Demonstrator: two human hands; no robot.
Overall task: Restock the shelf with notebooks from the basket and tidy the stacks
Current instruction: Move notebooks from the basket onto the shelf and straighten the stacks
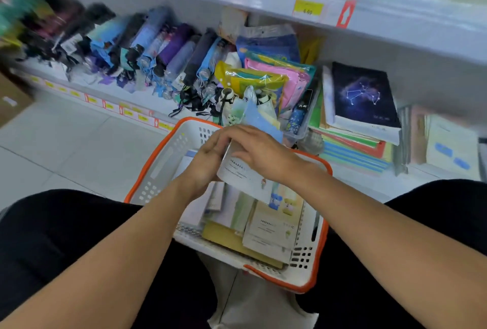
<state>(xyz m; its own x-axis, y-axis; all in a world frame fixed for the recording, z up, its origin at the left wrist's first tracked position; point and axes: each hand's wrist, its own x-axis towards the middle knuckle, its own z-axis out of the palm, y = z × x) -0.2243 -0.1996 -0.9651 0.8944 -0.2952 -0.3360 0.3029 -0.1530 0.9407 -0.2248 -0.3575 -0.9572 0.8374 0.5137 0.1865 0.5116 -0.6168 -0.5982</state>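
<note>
A white basket with an orange rim [158,162] stands on the floor between my knees, holding several pale notebooks [266,231]. Above it both hands hold one white notebook with small cartoon figures [245,178], tilted. My left hand [208,162] grips its left edge from below. My right hand [261,149] lies over its top with fingers curled round the upper edge. On the low shelf to the right a stack of notebooks [353,141] lies flat, topped by a dark constellation-cover book [363,96].
Folded umbrellas [147,49] fill the left of the low shelf [110,88], with colourful plastic pouches [268,75] in the middle. More pale books [445,149] stand at the far right. An upper shelf edge with a yellow price tag [308,8] overhangs. Tiled floor lies left.
</note>
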